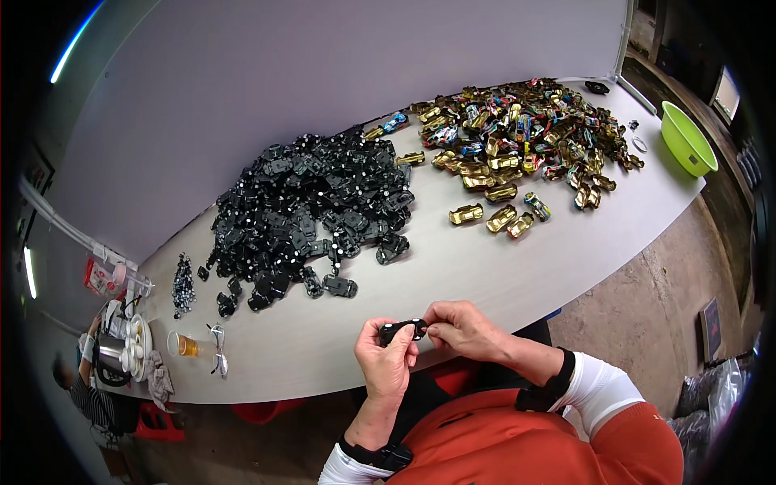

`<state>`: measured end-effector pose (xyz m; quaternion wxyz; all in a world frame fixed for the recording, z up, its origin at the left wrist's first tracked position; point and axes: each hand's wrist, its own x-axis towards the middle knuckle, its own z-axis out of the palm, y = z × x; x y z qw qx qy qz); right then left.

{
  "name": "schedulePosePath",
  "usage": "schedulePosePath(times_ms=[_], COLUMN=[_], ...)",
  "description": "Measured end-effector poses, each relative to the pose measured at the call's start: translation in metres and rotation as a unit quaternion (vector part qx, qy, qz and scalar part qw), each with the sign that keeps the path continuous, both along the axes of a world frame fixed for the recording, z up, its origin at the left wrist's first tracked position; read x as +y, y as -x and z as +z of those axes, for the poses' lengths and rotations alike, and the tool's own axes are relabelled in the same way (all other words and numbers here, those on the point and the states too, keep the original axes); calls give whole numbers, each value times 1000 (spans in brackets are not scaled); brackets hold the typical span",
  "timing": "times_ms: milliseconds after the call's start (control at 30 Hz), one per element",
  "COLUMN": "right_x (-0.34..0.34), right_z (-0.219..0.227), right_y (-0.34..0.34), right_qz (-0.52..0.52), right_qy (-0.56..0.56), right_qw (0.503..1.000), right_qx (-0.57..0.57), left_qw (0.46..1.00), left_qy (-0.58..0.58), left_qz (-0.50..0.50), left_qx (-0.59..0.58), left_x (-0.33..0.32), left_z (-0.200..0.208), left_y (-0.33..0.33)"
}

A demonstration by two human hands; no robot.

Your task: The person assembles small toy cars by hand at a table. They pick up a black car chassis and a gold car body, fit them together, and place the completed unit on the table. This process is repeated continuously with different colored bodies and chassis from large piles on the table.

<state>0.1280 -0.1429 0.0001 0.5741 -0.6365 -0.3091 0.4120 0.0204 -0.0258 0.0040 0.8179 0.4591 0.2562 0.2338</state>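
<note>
Car part point(391, 332), small and black, sits in the grasp of the left hand point(381, 364), above the near edge of the tabletop point(440, 271) and nearer the person than the black pile point(303, 206). The left forearm point(373, 424) rises almost straight, its thumb laid along the part and its fingers curled under it. The right forearm point(529, 356) slants in from the right, wrist slightly bent, knuckles up. The right hand point(466, 330) has its fingers curled in at the part's right end; whether they pinch that end or some tiny piece I cannot tell. Gold and coloured car shells point(517, 133) are heaped to the right of the black pile; a cup point(187, 347) and glasses point(219, 349) are to its left, nearer the person.
</note>
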Motion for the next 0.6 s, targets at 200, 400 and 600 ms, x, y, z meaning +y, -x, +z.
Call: schedulePosePath(times_ms=[200, 400, 600], right_x=[10, -9, -3], right_z=[-5, 12, 31], right_y=[8, -18, -17], right_qz=[-36, 34, 130], right_qy=[-85, -15, -5], right_qw=[996, 997, 990], right_qx=[-17, 74, 55], left_qw=[996, 995, 964], left_qy=[34, -3, -117], left_qz=[30, -53, -234], left_qx=[-80, -88, 42], left_x=[6, 20, 38], left_z=[-14, 1, -6], left_y=[-7, 7, 23])
